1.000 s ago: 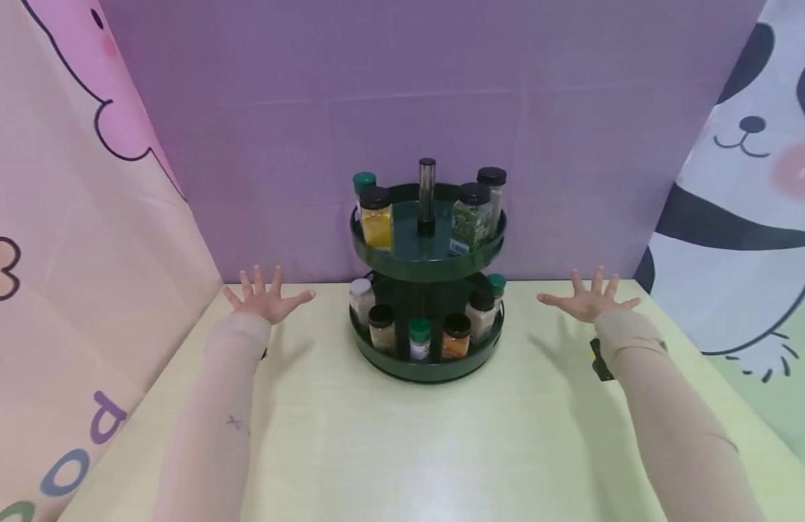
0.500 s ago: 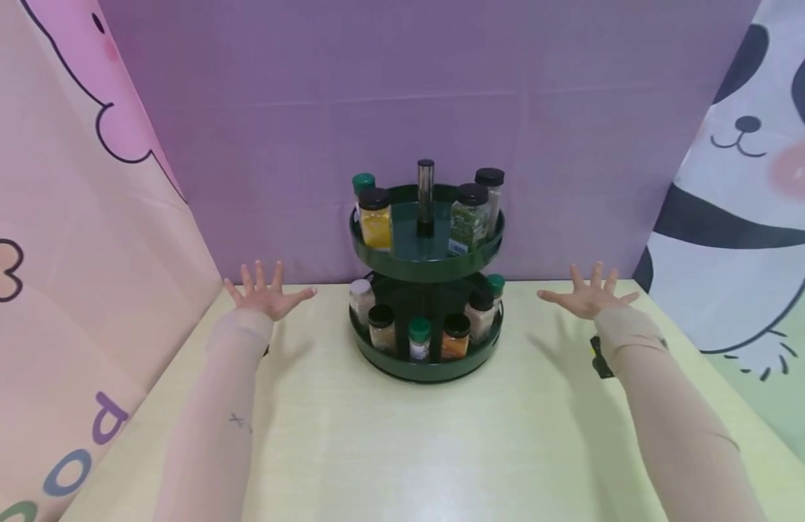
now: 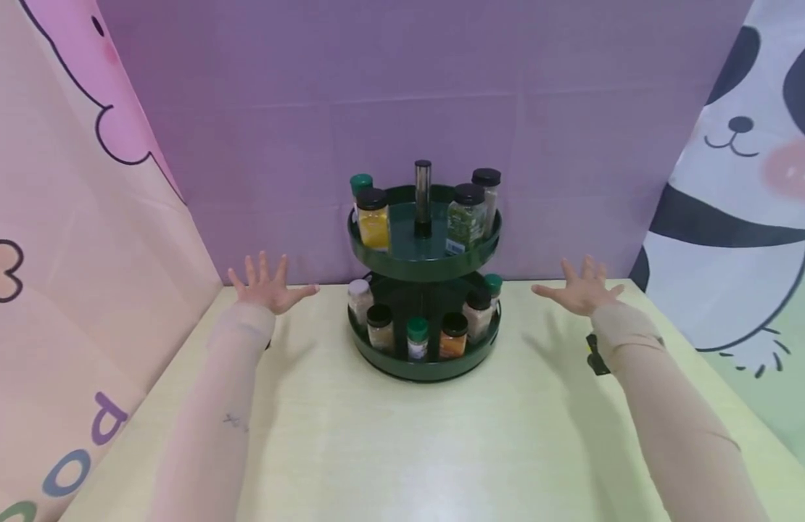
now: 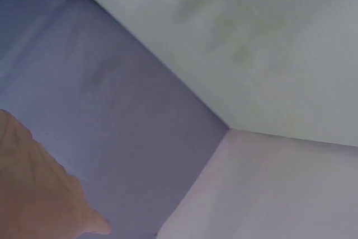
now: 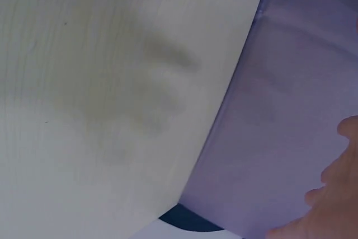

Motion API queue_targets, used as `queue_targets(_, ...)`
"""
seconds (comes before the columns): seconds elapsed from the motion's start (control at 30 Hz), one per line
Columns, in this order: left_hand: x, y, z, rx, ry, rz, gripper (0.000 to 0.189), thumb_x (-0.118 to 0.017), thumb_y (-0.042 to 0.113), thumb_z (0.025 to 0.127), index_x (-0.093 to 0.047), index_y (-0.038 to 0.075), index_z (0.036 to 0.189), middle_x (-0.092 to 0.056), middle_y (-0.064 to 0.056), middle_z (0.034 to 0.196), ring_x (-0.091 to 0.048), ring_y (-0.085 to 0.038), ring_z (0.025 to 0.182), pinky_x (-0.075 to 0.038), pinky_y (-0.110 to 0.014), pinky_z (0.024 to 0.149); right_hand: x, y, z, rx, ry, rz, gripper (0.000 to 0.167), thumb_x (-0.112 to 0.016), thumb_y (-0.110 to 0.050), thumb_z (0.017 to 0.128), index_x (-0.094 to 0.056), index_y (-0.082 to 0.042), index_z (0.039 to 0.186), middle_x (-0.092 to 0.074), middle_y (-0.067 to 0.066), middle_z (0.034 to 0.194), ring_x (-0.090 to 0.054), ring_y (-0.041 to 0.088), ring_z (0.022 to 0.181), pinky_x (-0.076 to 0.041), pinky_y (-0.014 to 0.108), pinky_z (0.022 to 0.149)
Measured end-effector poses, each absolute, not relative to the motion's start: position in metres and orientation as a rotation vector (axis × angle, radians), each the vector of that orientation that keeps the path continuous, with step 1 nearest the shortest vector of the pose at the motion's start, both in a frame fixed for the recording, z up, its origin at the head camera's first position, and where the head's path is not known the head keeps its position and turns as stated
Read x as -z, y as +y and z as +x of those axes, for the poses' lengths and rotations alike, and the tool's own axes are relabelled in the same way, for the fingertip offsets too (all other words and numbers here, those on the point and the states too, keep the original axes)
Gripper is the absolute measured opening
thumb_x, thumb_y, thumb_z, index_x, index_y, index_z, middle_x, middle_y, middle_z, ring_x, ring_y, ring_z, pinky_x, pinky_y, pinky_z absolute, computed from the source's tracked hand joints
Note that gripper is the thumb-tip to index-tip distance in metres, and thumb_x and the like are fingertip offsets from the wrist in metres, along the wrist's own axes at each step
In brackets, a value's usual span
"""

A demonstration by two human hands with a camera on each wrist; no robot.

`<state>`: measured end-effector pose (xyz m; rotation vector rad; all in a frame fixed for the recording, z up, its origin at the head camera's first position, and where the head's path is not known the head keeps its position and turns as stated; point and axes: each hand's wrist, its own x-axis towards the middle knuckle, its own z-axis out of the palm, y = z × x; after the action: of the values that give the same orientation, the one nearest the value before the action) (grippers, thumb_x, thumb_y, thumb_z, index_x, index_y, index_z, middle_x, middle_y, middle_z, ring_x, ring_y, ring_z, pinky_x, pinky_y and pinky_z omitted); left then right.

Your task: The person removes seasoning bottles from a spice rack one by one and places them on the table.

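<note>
My left hand (image 3: 267, 290) is held above the table to the left of a dark green two-tier turntable rack (image 3: 423, 371), fingers spread and touching nothing. On the other side my right hand (image 3: 580, 291) is spread in the same way, also apart from the rack. The upper tier carries a yellow-filled spice jar (image 3: 374, 226), a jar of green herbs (image 3: 465, 221) and jars behind them. Several jars stand on the lower tier, among them a small green-capped jar (image 3: 418, 339) and an orange-filled jar (image 3: 453, 339). Part of the left hand (image 4: 42, 188) and right hand (image 5: 330, 194) shows in the wrist views.
The pale table (image 3: 389, 442) meets a purple cloth backdrop (image 3: 278, 159) at its far edge. Printed panels stand at both sides, one with a panda (image 3: 729, 210). A metal post (image 3: 423, 192) rises from the rack's middle. Beside the right wrist is a black object (image 3: 597, 357), partly hidden.
Both hands have risen slightly in the head view, and the right fingers look a little closer together. The whole scene has shifted slightly left. The rack and jars keep their arrangement.
</note>
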<state>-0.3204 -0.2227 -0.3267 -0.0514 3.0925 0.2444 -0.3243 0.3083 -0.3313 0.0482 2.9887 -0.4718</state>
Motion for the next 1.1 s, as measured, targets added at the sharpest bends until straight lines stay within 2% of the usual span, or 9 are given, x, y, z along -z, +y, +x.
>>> queue_targets(0.1, 0.32, -0.223, -0.323, -0.255, 3.136, -0.007, 0.101, -0.029, 0.078, 0.078, 0.0, 0.012, 0.148, 0.013, -0.027, 0.149, 0.017, -0.046, 0.134, 0.014, -0.069, 0.1, 0.326, 0.305, -0.326, 0.451, 3.059, -0.052, 0.102, -0.036, -0.074, 0.08, 0.001, -0.008, 0.147, 0.022, 0.029, 0.146, 0.02, 0.05, 0.131, 0.006, 0.077, 0.093)
queue_targets(0.2, 0.316, -0.219, -0.325, -0.287, 3.182, 0.046, 0.092, -0.039, 0.067, 0.084, -0.006, 0.01, 0.148, 0.004, -0.028, 0.15, 0.011, -0.046, 0.136, 0.009, -0.067, 0.104, 0.327, 0.305, -0.325, 0.444, 3.125, -0.147, 0.097, -0.038, -0.07, 0.082, -0.007, -0.006, 0.147, 0.016, 0.029, 0.147, 0.014, 0.05, 0.133, 0.0, 0.073, 0.098)
queue_targets(0.3, 0.317, -0.214, -0.323, -0.33, 3.247, 0.13, 0.082, -0.048, 0.052, 0.087, -0.018, 0.004, 0.145, -0.016, -0.028, 0.148, -0.005, -0.045, 0.137, -0.004, -0.064, 0.107, 0.329, 0.304, -0.322, 0.457, 3.187, -0.233, 0.089, -0.043, -0.062, 0.086, -0.017, -0.001, 0.145, 0.006, 0.031, 0.148, 0.004, 0.05, 0.134, -0.006, 0.069, 0.103)
queue_targets(0.4, 0.323, -0.209, -0.32, -0.431, 3.29, 0.234, 0.07, -0.053, 0.038, 0.087, -0.031, -0.003, 0.139, -0.033, -0.029, 0.14, -0.024, -0.045, 0.131, -0.02, -0.059, 0.107, 0.333, 0.303, -0.316, 0.475, 3.237, -0.302, 0.076, -0.05, -0.049, 0.089, -0.029, 0.004, 0.14, -0.009, 0.033, 0.147, -0.008, 0.052, 0.132, -0.013, 0.065, 0.104)
queue_targets(0.53, 0.337, -0.203, -0.315, -0.584, 3.279, 0.321, 0.058, -0.055, 0.028, 0.088, -0.041, -0.005, 0.133, -0.043, -0.027, 0.134, -0.038, -0.043, 0.124, -0.032, -0.053, 0.104, 0.34, 0.301, -0.307, 0.451, 3.285, -0.371, 0.058, -0.054, -0.034, 0.089, -0.044, 0.007, 0.129, -0.033, 0.032, 0.137, -0.029, 0.05, 0.125, -0.029, 0.064, 0.098)
queue_targets(0.67, 0.353, -0.196, -0.31, -0.649, 3.261, 0.344, 0.05, -0.054, 0.025, 0.089, -0.048, -0.005, 0.128, -0.05, -0.024, 0.129, -0.044, -0.041, 0.12, -0.037, -0.052, 0.1, 0.35, 0.298, -0.298, 0.414, 3.309, -0.401, 0.047, -0.054, -0.028, 0.089, -0.051, 0.007, 0.122, -0.046, 0.03, 0.127, -0.043, 0.047, 0.115, -0.039, 0.061, 0.09)
queue_targets(0.8, 0.369, -0.19, -0.305, -0.662, 3.241, 0.35, 0.044, -0.054, 0.025, 0.089, -0.053, -0.004, 0.123, -0.056, -0.021, 0.124, -0.053, -0.038, 0.112, -0.043, -0.05, 0.094, 0.36, 0.294, -0.292, 0.439, 3.334, -0.438, 0.041, -0.054, -0.023, 0.089, -0.055, 0.006, 0.118, -0.053, 0.029, 0.121, -0.05, 0.045, 0.109, -0.043, 0.057, 0.087)
queue_targets(0.93, 0.383, -0.182, -0.302, -0.719, 3.194, 0.348, 0.042, -0.054, 0.025, 0.089, -0.056, -0.003, 0.119, -0.06, -0.02, 0.119, -0.057, -0.036, 0.107, -0.044, -0.048, 0.092, 0.368, 0.289, -0.288, 0.473, 3.35, -0.48, 0.038, -0.054, -0.02, 0.089, -0.056, 0.005, 0.117, -0.056, 0.027, 0.119, -0.053, 0.043, 0.106, -0.044, 0.055, 0.086)
queue_targets(1.1, 0.395, -0.17, -0.302, -0.933, 3.043, 0.26, 0.044, -0.052, 0.025, 0.089, -0.053, -0.005, 0.122, -0.059, -0.022, 0.119, -0.056, -0.036, 0.109, -0.044, -0.046, 0.093, 0.372, 0.282, -0.285, 0.491, 3.344, -0.514, 0.037, -0.055, -0.019, 0.089, -0.057, 0.005, 0.116, -0.057, 0.026, 0.117, -0.054, 0.042, 0.105, -0.044, 0.054, 0.087)
